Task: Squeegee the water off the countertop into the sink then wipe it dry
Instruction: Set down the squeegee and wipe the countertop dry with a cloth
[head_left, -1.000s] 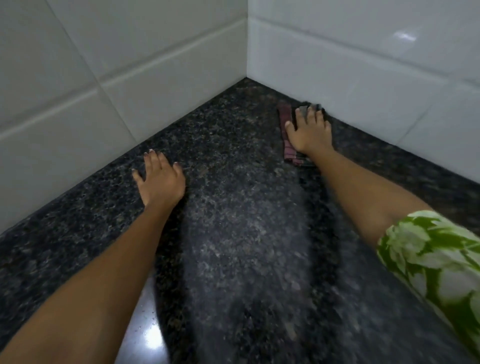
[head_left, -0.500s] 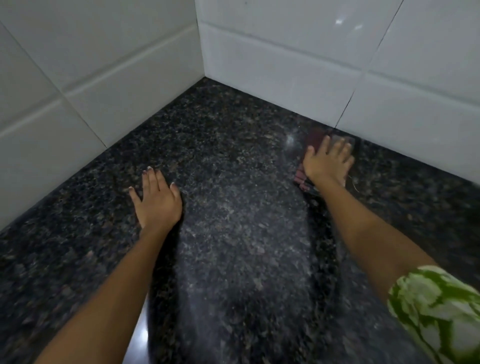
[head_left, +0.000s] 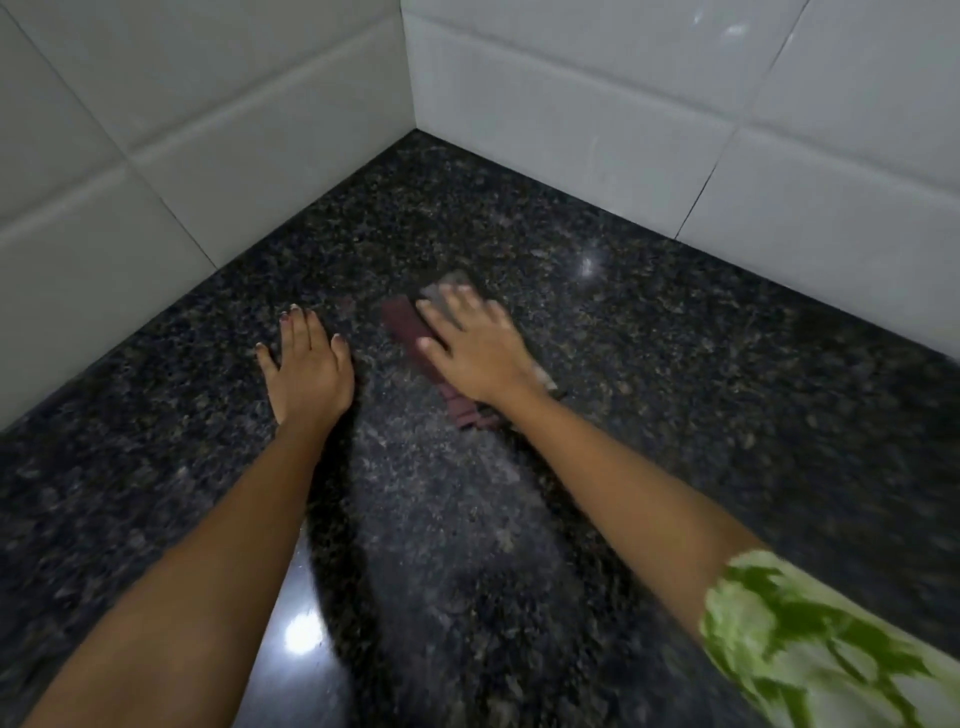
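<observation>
Nearest the camera, a sleeve (head_left: 831, 649) with a green and white leaf print covers the right upper arm at the lower right; both bare forearms reach forward over the desk (head_left: 701, 415), a dark speckled granite slab that fills the lower part of the view; a small bright reflection of a lamp sits on the polished stone between the left forearm and the paler streak running up the middle; that streak, greyer than the stone around it, leads toward the cloth. Farther on, the left hand (head_left: 306, 369) lies flat on the desk just left of the cloth, fingers straight and slightly spread, holding nothing; the right hand (head_left: 478, 348) lies palm down on the cloth (head_left: 410, 332), fingers extended and pressing it to the stone rather than gripping it. The cloth is a folded dark red and grey rag; it shows beyond the fingertips, along the thumb side and behind the wrist; its pattern is too blurred to tell. Beyond the cloth the desk narrows into a corner where two walls meet; the wall tiles (head_left: 571, 104) are large, white and glossy, with thin grout lines; the cloth lies well short of that corner, apart from both walls.
</observation>
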